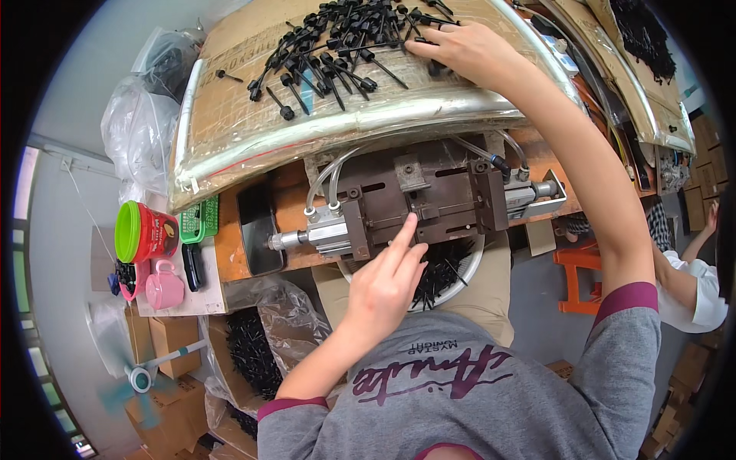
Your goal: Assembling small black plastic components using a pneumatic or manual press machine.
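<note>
My left hand (pixel 381 295) is at the middle of the dark metal fixture (pixel 452 180), its index finger stretched out and touching the small centre block (pixel 423 212). Its other fingers are partly bent, and no held thing shows. Farther away, my right hand (pixel 468 54) reaches to the right side of a heap of black pieces (pixel 345 38), thin pointed shafts with knobbed heads. Its fingers are spread among the pieces; the tips partly hide what they touch. The heap lies on a cardboard sheet (pixel 230 100) wrapped in clear film.
Air cylinders (pixel 330 234) with clear hoses flank the fixture. Below it, a round white-rimmed container (pixel 477 261) holds black pieces. At left are a phone (pixel 259 230), a red-green tub (pixel 153 234), a pink mug (pixel 164 285) and a fan (pixel 140 379). An orange stool (pixel 571 276) stands right, near another person.
</note>
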{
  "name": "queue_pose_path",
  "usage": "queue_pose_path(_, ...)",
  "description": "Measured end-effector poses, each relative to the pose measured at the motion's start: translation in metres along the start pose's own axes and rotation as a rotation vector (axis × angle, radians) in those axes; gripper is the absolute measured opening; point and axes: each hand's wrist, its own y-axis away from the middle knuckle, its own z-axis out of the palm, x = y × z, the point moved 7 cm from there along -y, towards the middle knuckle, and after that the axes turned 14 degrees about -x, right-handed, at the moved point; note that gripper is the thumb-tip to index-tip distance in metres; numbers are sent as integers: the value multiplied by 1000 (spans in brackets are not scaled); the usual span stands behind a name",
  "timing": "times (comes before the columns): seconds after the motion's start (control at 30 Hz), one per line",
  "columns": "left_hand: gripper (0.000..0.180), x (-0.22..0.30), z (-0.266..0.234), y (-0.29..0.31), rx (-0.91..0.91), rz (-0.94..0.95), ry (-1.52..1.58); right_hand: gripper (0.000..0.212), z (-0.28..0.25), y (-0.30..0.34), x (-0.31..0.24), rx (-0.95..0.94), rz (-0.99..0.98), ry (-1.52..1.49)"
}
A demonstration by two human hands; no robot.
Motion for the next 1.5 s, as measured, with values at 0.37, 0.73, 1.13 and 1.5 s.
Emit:
queue_pose_path(0.37, 26, -5, 30, -9, -36, 45, -255, 31, -40, -5, -24, -25, -118, -305)
queue_pose_path(0.73, 37, -3, -10, -28, 9, 22, 188, 15, -60, 25, 39, 108, 258, -1328)
queue_pose_path(1.13, 41, -13, -81, -61, 282, 117, 1114, 38, -124, 76, -60, 352, -46, -671)
queue_pose_path(1.5, 45, -2, -69, -35, 163, 111, 940, 47, -119, 83, -45, 464, 116, -781)
